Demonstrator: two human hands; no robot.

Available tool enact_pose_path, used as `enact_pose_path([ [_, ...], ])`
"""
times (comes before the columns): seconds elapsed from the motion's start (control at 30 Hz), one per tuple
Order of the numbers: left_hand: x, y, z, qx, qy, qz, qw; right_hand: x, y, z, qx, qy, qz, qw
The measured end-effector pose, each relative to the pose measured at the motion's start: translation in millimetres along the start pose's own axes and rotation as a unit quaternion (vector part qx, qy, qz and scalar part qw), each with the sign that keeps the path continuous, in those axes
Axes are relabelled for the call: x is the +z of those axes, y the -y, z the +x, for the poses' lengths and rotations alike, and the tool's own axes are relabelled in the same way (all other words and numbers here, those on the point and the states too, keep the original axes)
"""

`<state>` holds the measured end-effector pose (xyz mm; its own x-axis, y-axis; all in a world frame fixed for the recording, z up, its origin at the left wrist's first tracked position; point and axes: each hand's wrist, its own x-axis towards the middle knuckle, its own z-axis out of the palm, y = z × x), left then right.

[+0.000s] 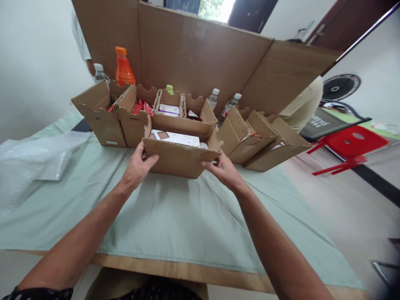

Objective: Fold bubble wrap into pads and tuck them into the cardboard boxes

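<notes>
Both ends of the near cardboard box (175,161) are being gripped, left hand (137,167) pinching one, right hand (224,168) the other, in front of a row of boxes (133,130); matching pressure should be keeping it level. Left to right, filmy plastic (33,162) is lying crumpled on creased green cloth (175,216), the box's stiff corrugated walls are enclosing a smooth, oblong white carton (179,138).

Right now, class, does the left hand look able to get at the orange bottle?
Probably not directly: the left hand is holding the front box, and the row of cardboard boxes stands between that hand and the orange bottle.
</notes>
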<state>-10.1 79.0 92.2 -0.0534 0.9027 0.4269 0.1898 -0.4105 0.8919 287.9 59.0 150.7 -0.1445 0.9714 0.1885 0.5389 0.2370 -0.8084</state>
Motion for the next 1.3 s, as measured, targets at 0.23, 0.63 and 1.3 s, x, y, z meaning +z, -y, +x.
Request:
enact_pose_path([
  [0.23, 4.0, -39, -78, -0.062, -0.029, -0.011, 0.998, 22, 20, -80, -0.004, -0.074, -0.049, 0.996],
  [0.63, -77.7, -88, -70, -0.005, -0.197, 0.009, 0.98, 66, 92, -42, -0.184, -0.09, -0.012, 0.979],
  [1.3, 6.7, -55, -62, -0.108, 0.093, -0.139, 0.98, 58, -13, -193, -0.106, -0.289, -0.197, 0.931],
])
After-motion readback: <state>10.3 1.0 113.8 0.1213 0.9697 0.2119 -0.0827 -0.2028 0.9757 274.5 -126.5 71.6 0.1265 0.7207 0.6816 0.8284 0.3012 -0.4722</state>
